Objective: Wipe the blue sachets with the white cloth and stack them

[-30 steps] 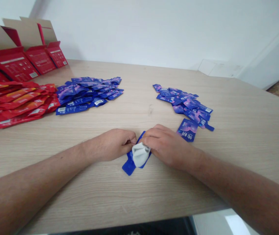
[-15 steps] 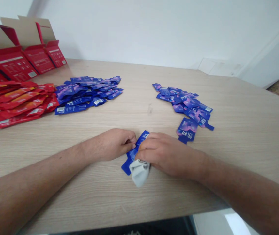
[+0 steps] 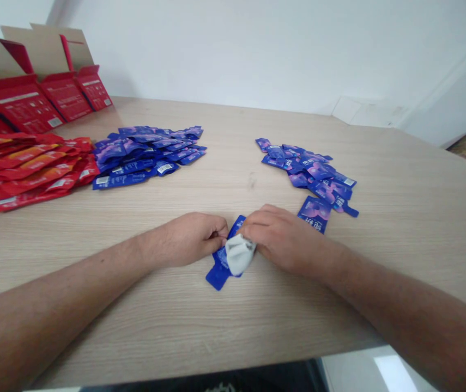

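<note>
Head view, w/ both bare hands on the tabletop (image 3: pixel 155 326). In approx. the last half-sec., the white cloth (image 3: pixel 240 255) has slid from the near side of the blue packet (image 3: pixel 218 276) back up over it, the R hand (image 3: pixel 279 237) travelling w/ it, away from the body; I judge the packet to be mid-rub, i.e. work on it is unfinished. R hand: fingers closed on the bunched cloth (fingertips hidden from me at this remove). L hand (image 3: pixel 194 239): unmoved, curled nearly to a fist, thumb and fingers apparently pinching the packet's L edge. The packet lies on the tabletop betw. both hands.
</note>
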The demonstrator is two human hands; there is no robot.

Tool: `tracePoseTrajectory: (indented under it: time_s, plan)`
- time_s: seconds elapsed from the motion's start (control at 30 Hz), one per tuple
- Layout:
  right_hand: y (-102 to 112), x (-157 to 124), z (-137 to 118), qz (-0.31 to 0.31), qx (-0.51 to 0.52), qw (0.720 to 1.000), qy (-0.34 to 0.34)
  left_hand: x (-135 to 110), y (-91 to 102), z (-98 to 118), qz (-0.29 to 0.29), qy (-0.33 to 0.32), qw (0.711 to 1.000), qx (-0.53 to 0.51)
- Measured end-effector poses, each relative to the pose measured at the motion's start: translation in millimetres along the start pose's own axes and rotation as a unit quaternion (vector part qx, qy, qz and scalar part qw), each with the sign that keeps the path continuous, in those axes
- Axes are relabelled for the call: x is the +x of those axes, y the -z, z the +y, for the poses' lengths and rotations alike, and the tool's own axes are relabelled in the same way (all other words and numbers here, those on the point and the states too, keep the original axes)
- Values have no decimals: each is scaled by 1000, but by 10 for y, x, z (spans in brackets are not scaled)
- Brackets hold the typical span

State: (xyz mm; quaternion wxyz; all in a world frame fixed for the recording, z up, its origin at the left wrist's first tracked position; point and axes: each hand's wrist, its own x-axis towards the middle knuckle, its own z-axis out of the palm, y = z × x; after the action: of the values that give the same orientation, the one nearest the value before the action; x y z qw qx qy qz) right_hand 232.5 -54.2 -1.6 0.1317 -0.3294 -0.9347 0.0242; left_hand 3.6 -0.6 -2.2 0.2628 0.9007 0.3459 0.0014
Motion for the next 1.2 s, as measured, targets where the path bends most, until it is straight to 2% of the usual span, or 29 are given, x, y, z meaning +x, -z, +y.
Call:
tracePoseTrajectory:
  time_s: [0.07,0.1,0.27,0.3,0.4,0.47,0.67,0.83,0.9,1.03,1.1,1.2]
  plan:
    - [-13,7,25,21,-13,999,-47,-2,7,8,-2,2,1000,4]
    - [-20,10,11,24,-14,998,-49,-3,9,9,-1,2,1000,6]
    - [-13,4,-110,-34,26,996,76,-1,6,0,-2,-9,1000,4]
    - [-5,1,-97,-37,24,997,71,-1,5,0,-2,-9,1000,3]
    - [5,2,-10,-3,-4,1000,-10,-4,4,3,0,-3,1000,0]
    - [-1,6,6,13,-13,999,-41,-5,4,4,1,0,1000,3]
    - [1,2,-109,-45,27,996,73,-5,8,5,-1,-7,1000,2]
    - [-7,14,19,6,-14,999,-45,-2,5,6,0,0,1000,-1]
    - [-18,16,-2,9,-13,999,-40,1,-2,-4,4,-1,1000,1]
    - [-17,4,-90,-29,27,997,62,6,-12,-23,0,-5,1000,2]
    - [-11,2,-62,-30,25,998,47,5,-9,-20,-2,-4,1000,2]
    - [-12,11,14,2,4,1000,-27,0,0,-4,-1,1,1000,4]
